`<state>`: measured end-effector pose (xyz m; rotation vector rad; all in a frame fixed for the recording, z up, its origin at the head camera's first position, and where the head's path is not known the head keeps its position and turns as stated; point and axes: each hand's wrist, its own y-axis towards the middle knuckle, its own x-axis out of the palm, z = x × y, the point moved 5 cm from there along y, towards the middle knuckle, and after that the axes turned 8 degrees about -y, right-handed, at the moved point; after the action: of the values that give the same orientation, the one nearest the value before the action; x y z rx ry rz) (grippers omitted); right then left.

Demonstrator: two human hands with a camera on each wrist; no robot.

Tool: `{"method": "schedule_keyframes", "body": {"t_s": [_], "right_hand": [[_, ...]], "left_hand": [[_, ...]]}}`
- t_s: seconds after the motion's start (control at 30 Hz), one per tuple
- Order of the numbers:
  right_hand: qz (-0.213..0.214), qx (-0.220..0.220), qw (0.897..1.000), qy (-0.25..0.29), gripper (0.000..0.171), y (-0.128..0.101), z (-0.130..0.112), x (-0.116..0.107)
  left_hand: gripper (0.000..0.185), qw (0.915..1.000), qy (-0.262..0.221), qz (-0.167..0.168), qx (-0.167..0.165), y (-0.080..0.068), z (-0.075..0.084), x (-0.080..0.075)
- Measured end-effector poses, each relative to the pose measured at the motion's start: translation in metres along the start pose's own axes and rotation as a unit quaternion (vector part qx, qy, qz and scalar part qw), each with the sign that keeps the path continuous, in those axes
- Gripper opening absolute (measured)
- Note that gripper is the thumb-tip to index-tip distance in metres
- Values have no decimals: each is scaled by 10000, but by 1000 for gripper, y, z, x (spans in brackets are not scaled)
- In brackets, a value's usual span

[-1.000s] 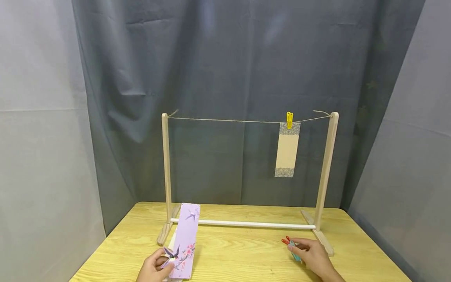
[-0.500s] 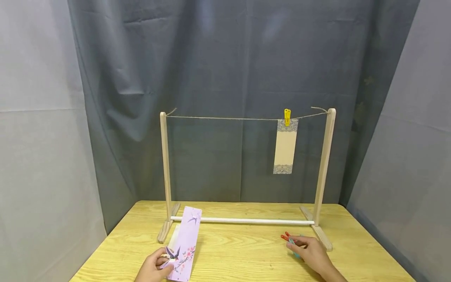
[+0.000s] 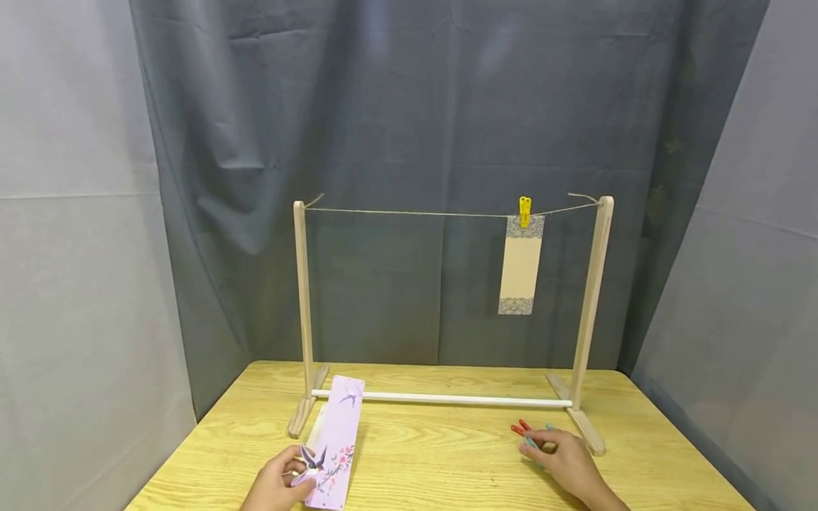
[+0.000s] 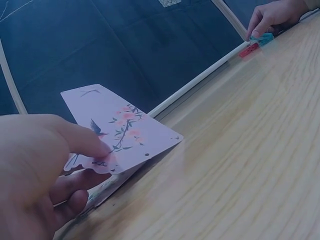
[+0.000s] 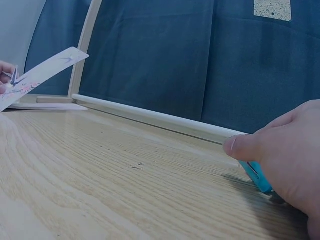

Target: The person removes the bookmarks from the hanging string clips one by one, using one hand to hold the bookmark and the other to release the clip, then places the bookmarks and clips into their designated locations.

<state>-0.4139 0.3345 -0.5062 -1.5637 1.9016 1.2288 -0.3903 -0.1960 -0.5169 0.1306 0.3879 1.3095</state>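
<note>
My left hand (image 3: 281,486) pinches the near end of a purple bookmark (image 3: 336,440) printed with birds and blossoms. Thumb on top (image 4: 75,142), it holds the bookmark (image 4: 125,132) tilted up off the yellow wooden table (image 3: 434,461). My right hand (image 3: 565,465) rests on the table at the right, with its fingertips closed round a teal clothespin (image 3: 533,443) that lies flat (image 5: 255,176). A red clothespin (image 3: 519,428) lies just left of it. The far end of the bookmark (image 5: 40,75) shows in the right wrist view.
A wooden frame (image 3: 300,298) stands at the back of the table with a string (image 3: 415,213) across its top. A yellow clothespin (image 3: 525,211) holds a beige bookmark (image 3: 520,266) on the string. A white card (image 3: 316,433) lies under the purple one.
The left hand still holds the purple bookmark, whose far end has shifted slightly. The right hand has edged a little to the right, staying on the teal clothespin.
</note>
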Motion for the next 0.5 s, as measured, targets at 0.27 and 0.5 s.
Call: {"method": "schedule_keyframes", "body": {"t_s": [0.27, 0.5], "right_hand": [[40, -52, 9999, -111, 31, -1, 2, 1], [93, -198, 9997, -128, 32, 1, 3, 2]], "left_hand": [[52, 9983, 479, 304, -92, -1, 0, -3], [79, 9930, 922, 707, -225, -2, 5, -9]]}}
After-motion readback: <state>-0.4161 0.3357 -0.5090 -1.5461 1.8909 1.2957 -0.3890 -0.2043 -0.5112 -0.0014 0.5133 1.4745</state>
